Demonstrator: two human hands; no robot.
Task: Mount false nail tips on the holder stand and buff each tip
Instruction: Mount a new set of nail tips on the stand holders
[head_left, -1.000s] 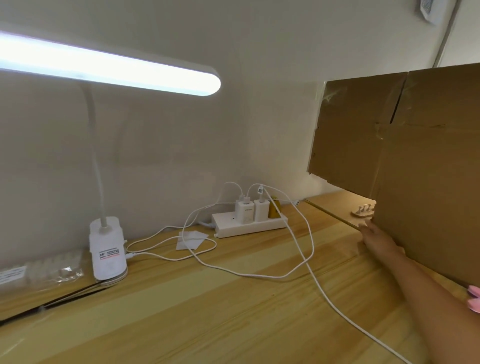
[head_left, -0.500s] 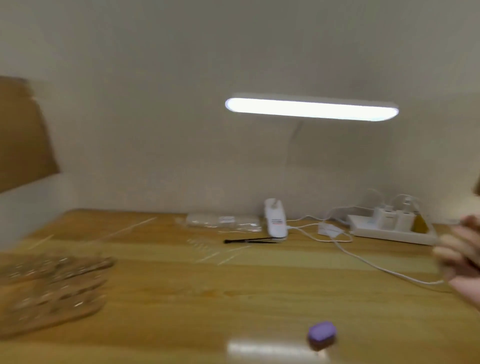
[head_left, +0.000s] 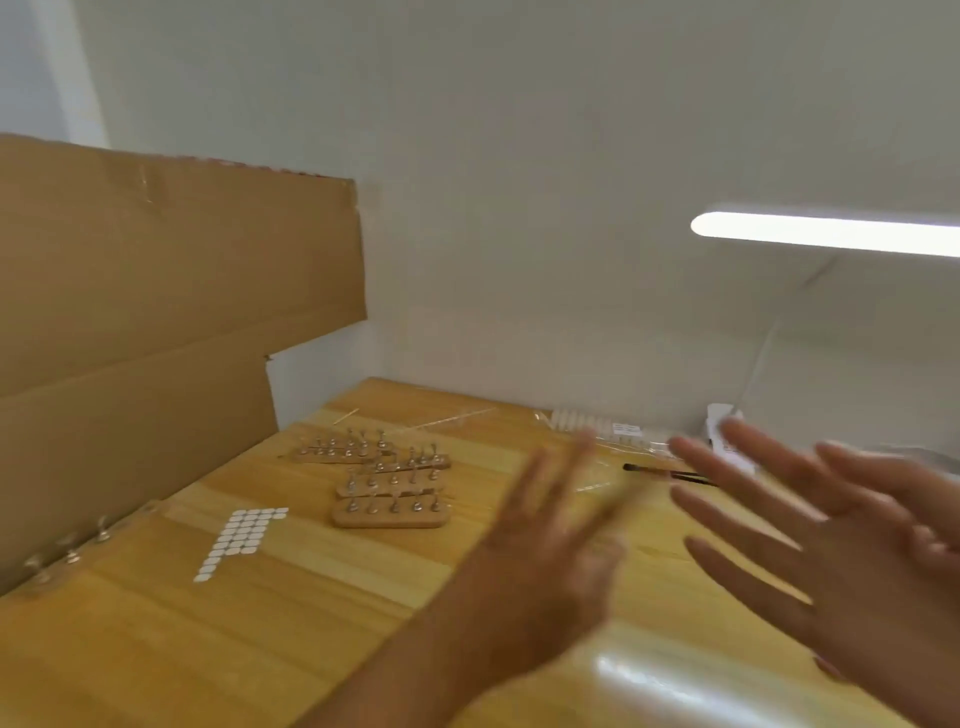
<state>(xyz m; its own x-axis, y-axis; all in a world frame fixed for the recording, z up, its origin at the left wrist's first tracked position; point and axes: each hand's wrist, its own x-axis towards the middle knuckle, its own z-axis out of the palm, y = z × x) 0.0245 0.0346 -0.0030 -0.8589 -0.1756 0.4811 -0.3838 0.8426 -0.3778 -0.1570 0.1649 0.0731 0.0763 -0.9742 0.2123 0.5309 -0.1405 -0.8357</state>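
Two blurred hands hovered over a wooden table (head_left: 156, 649); the left hand (head_left: 545, 561) and the right hand (head_left: 831, 561) each had straight, spread fingers and held nothing. Wooden holder stands (head_left: 389, 512) with small metal pegs lay clustered on the table beyond the left hand, apart from it, near a cardboard sheet (head_left: 156, 312). A clear packet of pale tips (head_left: 613, 434) lay by the back wall.

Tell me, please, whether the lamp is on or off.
On: the lamp glows bright white along its whole visible bar.
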